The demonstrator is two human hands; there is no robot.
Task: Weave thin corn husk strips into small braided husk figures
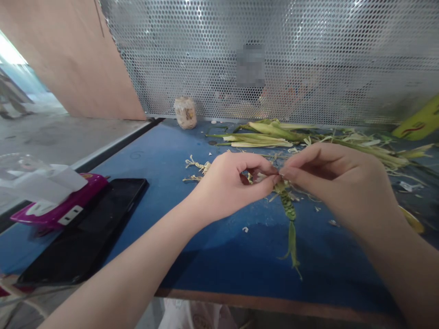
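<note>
My left hand (236, 183) and my right hand (332, 178) meet over the blue table, both with thumb and finger pinched together. From their fingertips hangs a green braided plant-leaf figure (288, 205), its plaited body ending in loose split strands near the front of the table. The top of the figure is hidden behind my fingers. Just left of my left hand lie pale knotted strips (197, 163) with frayed ends, partly covered by that hand. Behind both hands are green corn husks (274, 131) in a loose pile.
A black phone (85, 233) lies at the left beside a magenta tissue holder (65, 205). A small wrapped jar (185, 112) stands by the perforated metal panel (206, 59). Husk scraps are scattered about, and a yellow-green packet (420, 121) leans at the far right.
</note>
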